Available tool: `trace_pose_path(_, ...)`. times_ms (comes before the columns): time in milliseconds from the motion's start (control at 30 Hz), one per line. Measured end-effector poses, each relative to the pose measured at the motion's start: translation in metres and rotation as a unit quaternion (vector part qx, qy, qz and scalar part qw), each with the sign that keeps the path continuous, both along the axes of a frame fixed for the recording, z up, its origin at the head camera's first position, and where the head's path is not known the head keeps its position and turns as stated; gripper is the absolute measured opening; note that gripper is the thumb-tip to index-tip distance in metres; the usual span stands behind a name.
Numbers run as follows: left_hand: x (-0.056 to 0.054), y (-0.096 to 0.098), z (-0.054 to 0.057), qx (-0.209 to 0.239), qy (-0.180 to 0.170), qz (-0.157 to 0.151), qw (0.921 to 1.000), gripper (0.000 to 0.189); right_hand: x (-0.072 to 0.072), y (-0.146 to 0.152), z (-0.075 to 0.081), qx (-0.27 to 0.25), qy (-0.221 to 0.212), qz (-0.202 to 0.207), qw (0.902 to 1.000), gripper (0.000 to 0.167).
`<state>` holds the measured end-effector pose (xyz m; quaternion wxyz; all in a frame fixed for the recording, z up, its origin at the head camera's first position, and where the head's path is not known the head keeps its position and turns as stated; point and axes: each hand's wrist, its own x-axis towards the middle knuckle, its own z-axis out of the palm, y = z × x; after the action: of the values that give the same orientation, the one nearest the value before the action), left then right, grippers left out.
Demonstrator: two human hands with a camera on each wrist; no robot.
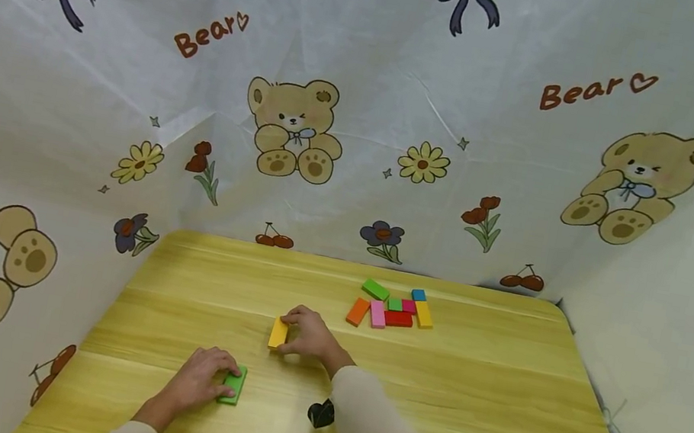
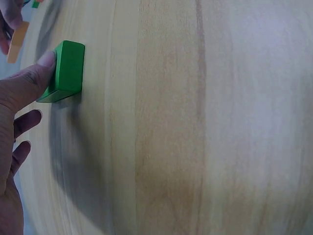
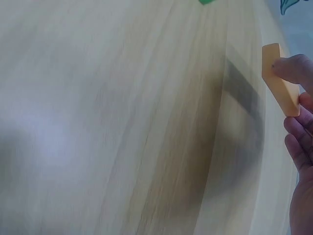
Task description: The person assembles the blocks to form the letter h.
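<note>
A green rectangular block (image 1: 232,386) is pinched at its two ends by my left hand (image 1: 198,379), low over the front left part of the table. The left wrist view shows my thumb against one end of this green block (image 2: 69,70). Farther back and a little to the right, my right hand (image 1: 310,335) pinches a yellow-orange block (image 1: 278,334) between thumb and fingers. In the right wrist view the orange block (image 3: 280,81) is tilted, apart from its shadow on the wood.
Several coloured blocks lie in a loose group at the back, among them a red block (image 1: 398,319), an orange block (image 1: 357,312) and a pink block (image 1: 378,314). The wooden table (image 1: 496,398) meets a bear-printed cloth (image 1: 368,96) behind and left.
</note>
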<state>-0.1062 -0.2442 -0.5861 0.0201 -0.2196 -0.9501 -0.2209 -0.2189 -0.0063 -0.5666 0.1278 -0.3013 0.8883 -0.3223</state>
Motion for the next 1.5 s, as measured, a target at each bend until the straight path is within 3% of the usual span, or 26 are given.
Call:
trace_pose_path(400,0.001,0.002,0.000,0.003,0.006,0.002,1.0000,0.025,0.012,-0.034,-0.003,0.006,-0.023,0.000,0.9997,0.057)
trace_pose_path(667,0.001,0.000,-0.002,0.006,0.010,0.002,0.9999,0.025,0.020,-0.048,-0.006,0.012,0.010,0.020,0.9997,0.057)
trace_pose_path(967,0.002,0.000,-0.002,0.000,0.007,0.005,1.0000,0.024,0.027,-0.052,-0.011,0.021,0.007,0.025,0.9994,0.054)
trace_pose_path(1200,0.002,0.000,0.000,0.015,-0.021,0.009,0.9996,0.023,0.030,-0.052,-0.017,0.031,0.023,0.024,0.9990,0.052)
trace_pose_path(1500,0.003,-0.001,0.000,0.014,-0.012,0.002,0.9998,0.023,0.029,-0.052,-0.021,0.017,0.020,0.025,0.9994,0.049)
